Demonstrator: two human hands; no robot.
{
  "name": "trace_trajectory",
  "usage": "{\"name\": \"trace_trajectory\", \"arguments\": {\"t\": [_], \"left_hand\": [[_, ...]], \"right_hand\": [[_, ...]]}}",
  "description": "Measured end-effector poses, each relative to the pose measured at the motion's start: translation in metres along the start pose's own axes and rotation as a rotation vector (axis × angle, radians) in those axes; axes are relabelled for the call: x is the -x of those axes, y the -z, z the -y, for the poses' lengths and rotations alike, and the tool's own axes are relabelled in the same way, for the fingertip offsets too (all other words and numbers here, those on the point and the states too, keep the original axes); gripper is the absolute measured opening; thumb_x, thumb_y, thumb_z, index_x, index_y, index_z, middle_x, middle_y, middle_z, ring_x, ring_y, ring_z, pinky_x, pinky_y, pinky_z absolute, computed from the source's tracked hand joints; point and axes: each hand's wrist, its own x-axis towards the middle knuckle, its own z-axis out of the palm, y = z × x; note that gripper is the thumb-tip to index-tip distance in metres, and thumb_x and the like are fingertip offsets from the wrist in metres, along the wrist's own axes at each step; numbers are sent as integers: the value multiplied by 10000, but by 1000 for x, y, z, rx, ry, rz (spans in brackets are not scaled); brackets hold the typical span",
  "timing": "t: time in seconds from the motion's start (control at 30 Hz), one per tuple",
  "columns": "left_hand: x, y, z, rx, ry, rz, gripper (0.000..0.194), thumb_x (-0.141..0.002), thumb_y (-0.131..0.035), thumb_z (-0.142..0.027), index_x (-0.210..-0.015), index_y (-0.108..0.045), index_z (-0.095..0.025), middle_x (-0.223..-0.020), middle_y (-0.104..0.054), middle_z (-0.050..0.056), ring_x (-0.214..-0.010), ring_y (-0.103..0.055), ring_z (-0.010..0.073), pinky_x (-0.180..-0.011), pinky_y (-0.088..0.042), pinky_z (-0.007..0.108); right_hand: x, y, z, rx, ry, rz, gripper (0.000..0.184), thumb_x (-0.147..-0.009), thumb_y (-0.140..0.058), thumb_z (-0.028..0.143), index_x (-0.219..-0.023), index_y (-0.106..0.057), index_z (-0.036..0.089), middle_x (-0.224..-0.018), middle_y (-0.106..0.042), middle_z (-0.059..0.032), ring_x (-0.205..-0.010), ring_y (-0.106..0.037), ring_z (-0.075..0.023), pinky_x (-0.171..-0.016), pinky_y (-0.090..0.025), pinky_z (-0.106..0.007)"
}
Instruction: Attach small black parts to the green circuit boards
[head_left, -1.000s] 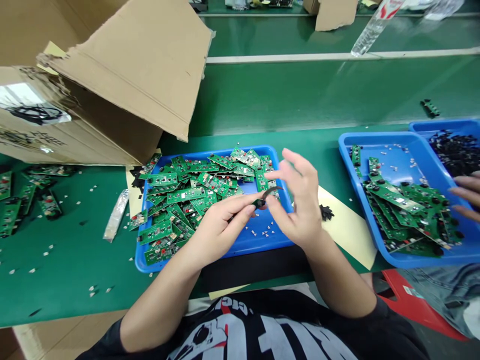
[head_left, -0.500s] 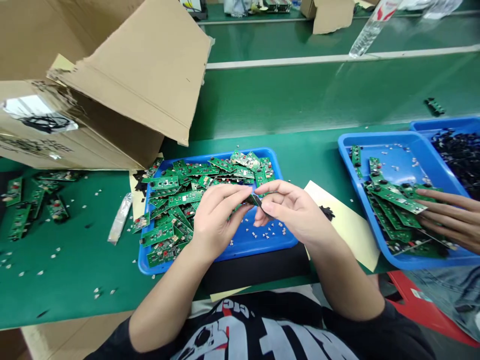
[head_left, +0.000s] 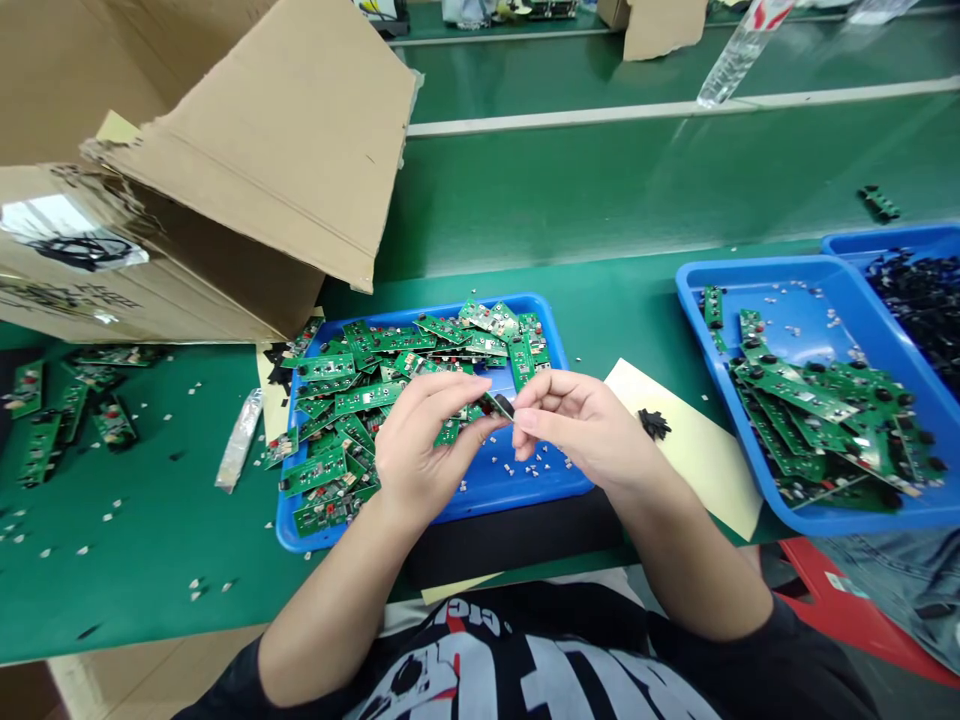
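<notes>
My left hand is closed around a narrow green circuit board, most of it hidden behind the fingers. At the board's right end sits a small black piece. The thumb and forefinger of my right hand pinch at that piece; their tips partly cover it. Both hands are above a blue tray, whose left and back parts carry a heap of green circuit boards. Small white bits lie scattered in the tray under my right hand.
Right of my tray, a yellow sheet bears a clump of black pieces. Beyond it stands another blue tray with boards. An open cardboard box takes up the back left. Loose boards and a silvery strip lie left.
The board has tipped so that its black piece shows more between my hands, and my right fingers have shifted slightly. Another person's hand has left the right tray.
</notes>
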Motion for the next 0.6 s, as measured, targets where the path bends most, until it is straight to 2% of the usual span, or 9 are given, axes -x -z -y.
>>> {"name": "trace_trajectory", "arguments": {"t": [0.17, 0.33, 0.47, 0.6], "left_hand": [[0, 0, 2, 100, -1, 58, 282, -766, -724, -171, -1027, -621, -197, -922, -689, 41, -850, -654, 148, -749, -552, 278], [3, 0, 3, 243, 95, 126, 320, -764, -722, -175, -1069, -633, -205, -933, -680, 53, -868, -631, 164, -751, -540, 295], [5, -1, 2, 368, 201, 193, 395, -793, -690, -202, -1178, -608, -234, -951, -659, 61, -860, -610, 168, -705, -529, 282], [7, -2, -2, 429, 254, 237, 524, -826, -649, -198, -1323, -505, -279, -1042, -662, 60, -927, -605, 166, -826, -516, 301]], "right_hand": [[0, -1, 2, 69, 28, -17, 134, -707, -720, 246, -712, -610, 170, -564, -648, 39, -476, -610, -77, -495, -521, -206], [4, -4, 3, 193, 120, -76, 65, -719, -678, 202, -721, -619, 175, -575, -635, 34, -504, -602, -82, -503, -509, -211], [8, -6, 1, 337, 263, -158, 32, -748, -653, 177, -750, -621, 181, -650, -644, 25, -555, -603, -77, -532, -502, -202], [8, -8, -1, 551, 463, -226, 35, -781, -624, 156, -785, -613, 188, -703, -658, 19, -599, -614, -83, -575, -513, -204]]}}
